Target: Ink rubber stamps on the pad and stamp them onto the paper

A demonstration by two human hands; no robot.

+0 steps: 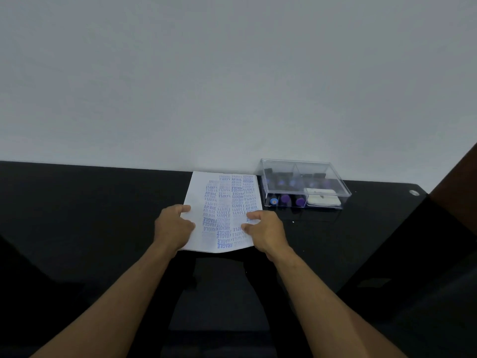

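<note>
Left hand [173,226]: grips the left edge of the paper [227,202], thumb on top, fingers curled at the border.
Right hand [264,232]: holds the right edge the same way, fingers pressed on the printed face.
Paper: lies on the black tabletop [90,202] straight ahead, near edge slightly bowed, much of it covered in blue stamped words such as FRAGILE, SAMPLE and AIR MAIL.
Handling of paper: thin, light and floppy; likely to slide on the glossy surface, so best held by both side edges and laid flat.
Clear box [304,184]: closed, just right of the paper, apart from it.
Stamps [285,200]: dark-handled, lying inside the box.
Pad [322,200]: probably the white block in the box's near right compartment.
Stamp handling: rigid, small; probably grasped by the handle.
</note>
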